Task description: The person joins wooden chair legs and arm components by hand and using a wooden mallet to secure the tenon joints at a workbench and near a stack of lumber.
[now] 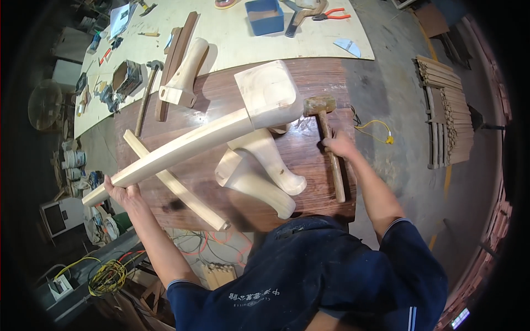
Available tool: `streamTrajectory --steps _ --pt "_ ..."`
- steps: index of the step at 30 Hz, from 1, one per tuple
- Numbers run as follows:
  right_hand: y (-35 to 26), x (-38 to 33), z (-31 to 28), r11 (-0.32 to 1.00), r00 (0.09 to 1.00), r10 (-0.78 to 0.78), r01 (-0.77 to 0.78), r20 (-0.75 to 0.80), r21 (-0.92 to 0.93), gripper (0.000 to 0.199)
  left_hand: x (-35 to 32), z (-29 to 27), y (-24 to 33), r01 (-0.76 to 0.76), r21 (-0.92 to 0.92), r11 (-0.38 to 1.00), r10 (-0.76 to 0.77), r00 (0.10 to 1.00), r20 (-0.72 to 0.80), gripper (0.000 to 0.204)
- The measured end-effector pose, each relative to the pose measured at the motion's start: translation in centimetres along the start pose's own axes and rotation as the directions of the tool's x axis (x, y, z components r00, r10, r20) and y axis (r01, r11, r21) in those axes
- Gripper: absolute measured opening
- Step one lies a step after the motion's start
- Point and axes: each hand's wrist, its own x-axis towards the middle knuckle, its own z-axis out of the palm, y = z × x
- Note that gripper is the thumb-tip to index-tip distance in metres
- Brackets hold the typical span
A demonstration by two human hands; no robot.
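My left hand (122, 194) is closed round the lower left end of a long pale wooden rail (187, 144). The rail slants up to the right and meets the square corner block of a furniture leg (270, 91). My right hand (341, 144) grips the handle of a wooden mallet (335, 174), its blocky head pointing away from me beside the leg. Two curved wooden legs (270, 165) lie side by side below the rail. A second pale rail (190, 197) crosses underneath the held one.
The brown tabletop (326, 77) also carries another curved leg (190, 71), dark wooden strips (179, 52) and a hammer (146, 99). Beyond is a pale board (232, 44) with a blue box (265, 19) and pliers (331, 15). Stacked wood (447, 110) stands at right.
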Motion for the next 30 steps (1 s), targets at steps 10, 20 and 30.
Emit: streamTrajectory --steps 10,20,30 --pt "-7.6 -10.7 -4.5 0.519 0.962 -0.142 0.271 -0.231 0.811 0.04 -0.6 -0.7 1.2 0.012 -0.043 0.999 -0.009 0.998 0.068 0.036" --pt "-7.8 -14.4 -4.9 0.726 0.92 -0.319 0.392 -0.228 0.565 0.063 -1.2 -4.6 2.5 -0.078 -0.008 0.997 0.078 0.989 0.124 0.045" --pt "-10.4 -15.9 -2.4 0.756 0.895 -0.369 0.445 -0.25 0.48 0.069 -3.2 -4.5 -0.9 -0.055 -0.047 0.997 0.055 0.998 -0.005 0.06"
